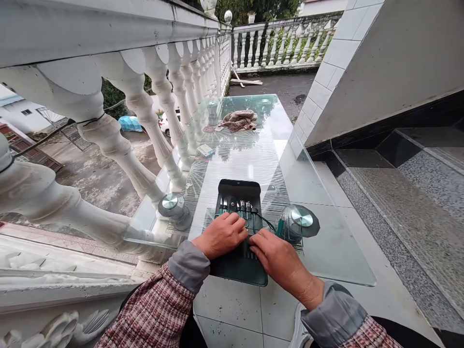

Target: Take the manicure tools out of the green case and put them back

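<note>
A dark green manicure case (239, 273) lies unfolded on the glass table, its flap turned away from me. Nail clippers (248, 207) and other small metal tools with green handles sit in its upper row of slots. My left hand (224, 235) rests over the middle of the case, fingers curled down and closed; what they grip is hidden. At the case's right side, my right hand (277, 258) is closed in a pinch close to the left fingertips. Whatever it pinches is too small to make out. Both hands cover much of the case's middle.
Several thin green-and-metal tools (290, 234) lie right of the case. A crumpled brown cloth (239, 121) and a small card (206, 150) are farther along the glass table (326, 251). A white balustrade (137, 111) runs along the left; stone steps (406, 193) rise at right.
</note>
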The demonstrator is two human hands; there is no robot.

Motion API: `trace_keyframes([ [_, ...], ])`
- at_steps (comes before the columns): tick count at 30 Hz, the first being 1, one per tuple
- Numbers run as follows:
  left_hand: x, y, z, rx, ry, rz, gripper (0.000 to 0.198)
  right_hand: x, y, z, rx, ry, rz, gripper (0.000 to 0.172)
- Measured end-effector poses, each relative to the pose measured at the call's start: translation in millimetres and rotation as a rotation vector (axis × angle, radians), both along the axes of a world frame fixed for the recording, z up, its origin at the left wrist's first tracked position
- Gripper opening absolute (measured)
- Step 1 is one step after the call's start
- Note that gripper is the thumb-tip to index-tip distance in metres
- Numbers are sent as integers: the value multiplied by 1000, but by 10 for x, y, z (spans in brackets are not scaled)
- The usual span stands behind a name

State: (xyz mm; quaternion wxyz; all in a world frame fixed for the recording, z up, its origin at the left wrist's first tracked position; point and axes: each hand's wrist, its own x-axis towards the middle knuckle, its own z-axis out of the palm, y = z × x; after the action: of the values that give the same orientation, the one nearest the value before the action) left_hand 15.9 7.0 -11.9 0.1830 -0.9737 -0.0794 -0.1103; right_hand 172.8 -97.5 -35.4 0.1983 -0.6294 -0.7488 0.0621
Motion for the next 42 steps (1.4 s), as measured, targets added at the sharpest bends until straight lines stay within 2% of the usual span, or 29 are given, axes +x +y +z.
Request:
trace_keyframes([
  [7, -36, 67, 37, 37, -69, 85, 16, -2, 8, 48, -69, 94, -16, 17],
  [11, -46, 37, 104, 71, -153, 128, 17, -24, 16, 95, -82, 295, -62, 19],
  [16, -10, -85, 103, 79, -169, 8, 15, -87, 11, 192, -114, 579, -87, 27],
  [21, 27, -153, 30, 27, -157, -52, 15, -120, 13, 198, -279, 683, -138, 27],
  [24, 25, -148, 41, -14, -164, -38, 15, -42, 20, 210, -324, 723, -199, 31],
  [27, 10, -110, 72, -48, -149, 78, 20, 163, 22, 246, -295, 683, -324, 29],
  [29, 5, -80, 75, -65, -79, 150, 16, 339, 15, 257, -264, 599, -415, 30],
  [31, 7, -59, 62, -70, 4, 151, 13, 494, -3, 248, -241, 459, -490, 32],
  [34, 18, -54, 39, -51, 61, 87, 15, 602, -44, 211, -235, 259, -546, 32],
  [37, 25, -67, 38, -25, 49, 52, 17, 537, -77, 167, -182, 176, -510, 26],
  [42, 10, -58, 48, -8, 34, 56, 18, 268, -63, 105, -100, 246, -250, 22],
])
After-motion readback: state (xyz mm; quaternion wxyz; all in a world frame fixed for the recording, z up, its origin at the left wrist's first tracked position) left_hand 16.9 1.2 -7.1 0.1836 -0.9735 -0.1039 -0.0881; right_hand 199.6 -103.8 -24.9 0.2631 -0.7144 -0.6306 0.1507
